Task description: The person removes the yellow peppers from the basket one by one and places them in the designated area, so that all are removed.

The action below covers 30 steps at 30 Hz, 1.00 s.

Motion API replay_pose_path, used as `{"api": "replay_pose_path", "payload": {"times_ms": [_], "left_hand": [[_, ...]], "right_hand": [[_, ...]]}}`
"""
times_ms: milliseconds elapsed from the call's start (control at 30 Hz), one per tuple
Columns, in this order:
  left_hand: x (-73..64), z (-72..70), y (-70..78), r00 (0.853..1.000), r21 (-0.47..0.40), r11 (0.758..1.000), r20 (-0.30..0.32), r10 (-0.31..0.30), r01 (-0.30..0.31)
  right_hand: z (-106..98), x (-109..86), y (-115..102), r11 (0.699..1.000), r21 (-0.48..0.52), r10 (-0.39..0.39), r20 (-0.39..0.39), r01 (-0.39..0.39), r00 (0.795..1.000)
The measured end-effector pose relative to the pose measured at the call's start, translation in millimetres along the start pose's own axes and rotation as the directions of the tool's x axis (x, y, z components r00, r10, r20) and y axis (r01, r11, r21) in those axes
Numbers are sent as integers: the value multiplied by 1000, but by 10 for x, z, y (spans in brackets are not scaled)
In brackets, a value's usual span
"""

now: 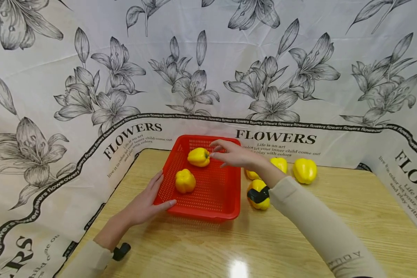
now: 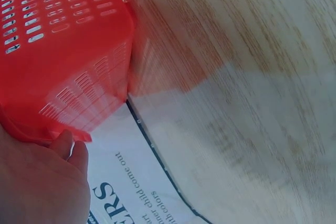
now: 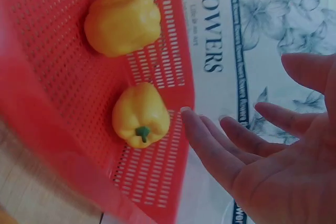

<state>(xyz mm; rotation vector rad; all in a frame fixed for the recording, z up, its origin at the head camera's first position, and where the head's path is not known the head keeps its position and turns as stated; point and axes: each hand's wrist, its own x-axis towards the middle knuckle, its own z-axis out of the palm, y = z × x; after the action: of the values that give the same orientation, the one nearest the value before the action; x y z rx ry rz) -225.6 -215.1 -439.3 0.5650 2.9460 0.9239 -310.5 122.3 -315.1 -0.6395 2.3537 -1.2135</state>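
A red perforated plastic basket (image 1: 208, 213) stands on the wooden table. My left hand (image 1: 142, 204) holds its near left corner, thumb over the front rim and fingers along the left side; in the left wrist view, fingertips (image 2: 79, 156) bend round the rim. Two yellow bell peppers lie inside: one (image 1: 198, 157) toward the back, the other (image 1: 185, 181) nearer the left wall. Over the basket's back right part hovers my right hand (image 1: 234, 153), fingers loosely spread and holding nothing. Its fingertips come close to the back pepper, whose green stem (image 3: 142, 132) shows in the right wrist view.
Right of the basket, several more yellow bell peppers lie on the table (image 1: 299, 231), one (image 1: 305, 171) farthest right and one (image 1: 260, 204) partly hidden by a black wrist device (image 1: 258, 194). A white flower-printed cloth (image 1: 208, 69) hangs behind and along both sides.
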Motion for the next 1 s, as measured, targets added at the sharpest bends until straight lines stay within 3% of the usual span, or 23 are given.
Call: {"api": "replay_pose_path", "payload": {"times_ms": [200,433,600,833,1000], "left_hand": [[31,14,-4,1000,8,1000,20,-1,1],[27,-2,9,999,0,1000,33,-18,18],[24,-18,-9,1000,7,1000,19,-9,9],[14,-16,-39,1000,9,1000,6,1,-1],[6,-7,-59,1000,13,1000,2,2,-2]], "right_hand": [[48,430,114,992,57,109,87,-115,990],[241,759,297,960,119,230,190,-255,955],[411,884,319,921,187,302,210,-341,930],[629,1004,322,902,216,313,267,-373,911],[799,1092,287,859,288,359,251,-424,899]]}}
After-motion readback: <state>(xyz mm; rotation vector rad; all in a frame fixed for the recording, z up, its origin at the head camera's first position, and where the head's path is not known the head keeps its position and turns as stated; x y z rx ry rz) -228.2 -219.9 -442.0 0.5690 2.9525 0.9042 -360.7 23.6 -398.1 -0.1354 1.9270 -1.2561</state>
